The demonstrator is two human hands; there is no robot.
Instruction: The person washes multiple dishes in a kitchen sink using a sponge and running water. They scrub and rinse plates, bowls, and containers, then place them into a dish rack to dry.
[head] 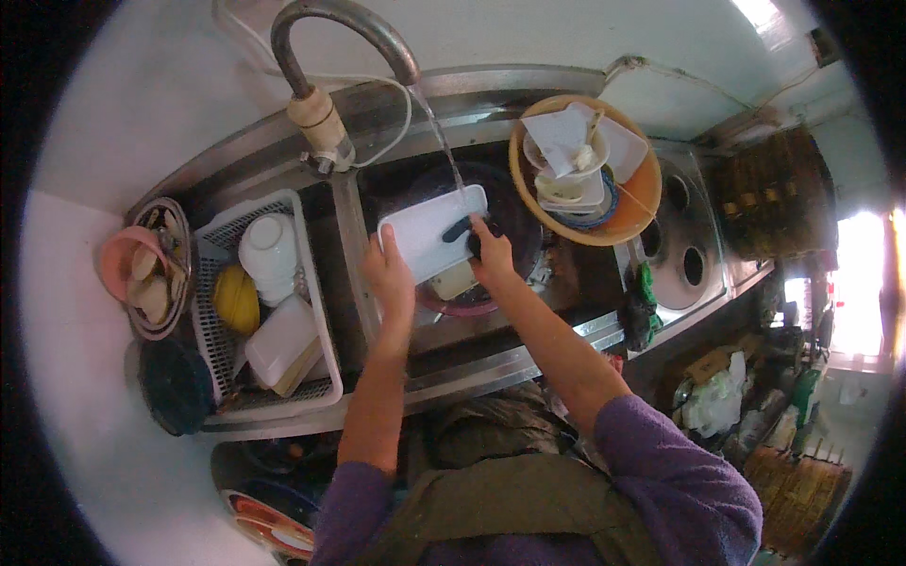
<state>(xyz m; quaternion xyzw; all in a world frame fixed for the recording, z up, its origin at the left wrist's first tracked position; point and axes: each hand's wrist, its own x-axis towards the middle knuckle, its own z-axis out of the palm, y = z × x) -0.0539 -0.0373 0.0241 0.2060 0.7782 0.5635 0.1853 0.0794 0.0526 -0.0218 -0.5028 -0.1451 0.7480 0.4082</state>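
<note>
My left hand (391,269) grips the left end of a white rectangular tray (425,244), tilted over the sink. In my right hand (494,251) is a dark scrubber (456,230), pressed against the tray's face; its exact kind is partly hidden by my fingers. Water (442,145) runs from the curved metal faucet (347,18) onto the tray's upper right corner. Below the tray, a dark round basin (520,265) with a reddish rim sits in the sink. A pale dish (454,280) lies in that basin, partly covered by the tray.
Right of the faucet, an orange basin (648,212) holds stacked bowls and dishes. On the left stands a white plastic basket (322,339) with white bowls (269,247), a yellow bowl (237,299) and trays. Green-and-black gloves (643,308) hang over the counter's front edge.
</note>
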